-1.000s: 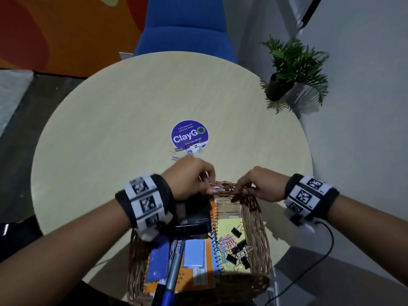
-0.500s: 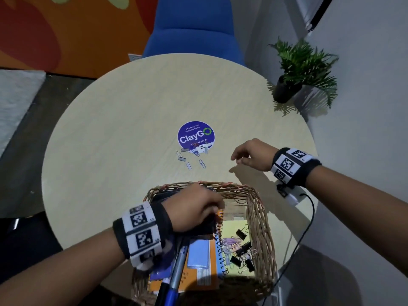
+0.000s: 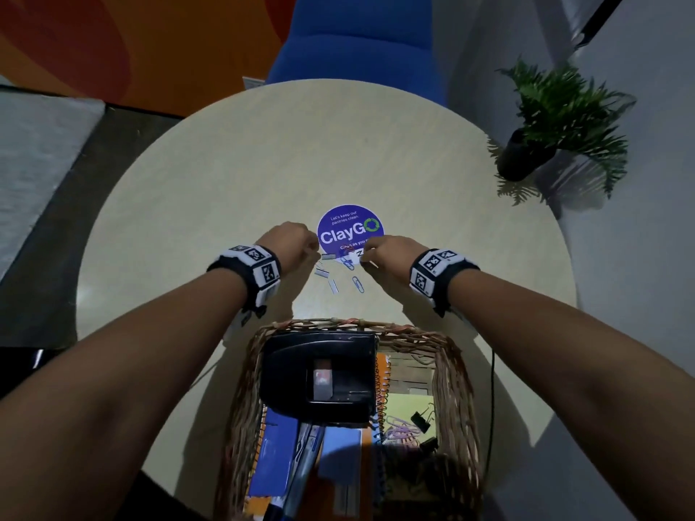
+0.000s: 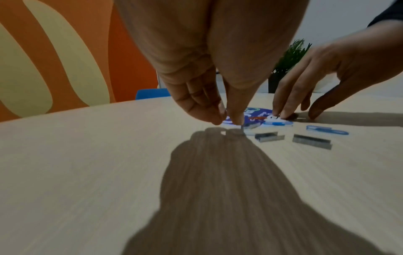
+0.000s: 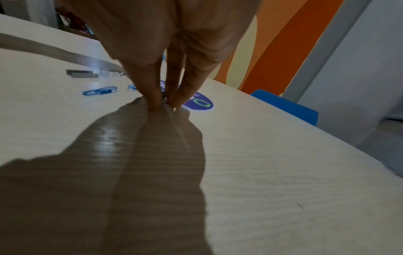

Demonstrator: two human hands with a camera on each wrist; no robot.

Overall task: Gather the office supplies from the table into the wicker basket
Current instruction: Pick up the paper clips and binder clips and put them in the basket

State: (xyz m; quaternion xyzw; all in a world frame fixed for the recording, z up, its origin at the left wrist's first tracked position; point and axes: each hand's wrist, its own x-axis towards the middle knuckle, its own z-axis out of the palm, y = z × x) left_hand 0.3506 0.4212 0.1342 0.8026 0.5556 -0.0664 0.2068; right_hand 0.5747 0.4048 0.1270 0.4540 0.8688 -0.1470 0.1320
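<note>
On the round table (image 3: 225,189), by the purple sticker (image 3: 349,227), lie loose staple strips (image 3: 322,273) and blue paper clips (image 3: 358,284). My left hand (image 3: 314,250) reaches down at the left of them. In the left wrist view its thumb and fingers (image 4: 231,121) pinch the end of a short staple strip (image 4: 250,127) on the table. My right hand (image 3: 366,255) has its fingertips (image 5: 152,103) bunched round a small dark piece (image 5: 164,101) at the sticker's edge; I cannot make out what it is. The wicker basket (image 3: 338,325) stands near me.
In the basket lie a black hole punch (image 3: 319,377), an orange spiral notebook, pens, sticky notes, binder clips and paper clips. A blue chair (image 3: 357,39) stands beyond the table. A potted plant (image 3: 556,122) sits at the right by the wall. A cable hangs from my right wrist.
My left hand has left the basket and moved forward to the staples. My right hand has moved left and down onto the small items by the sticker.
</note>
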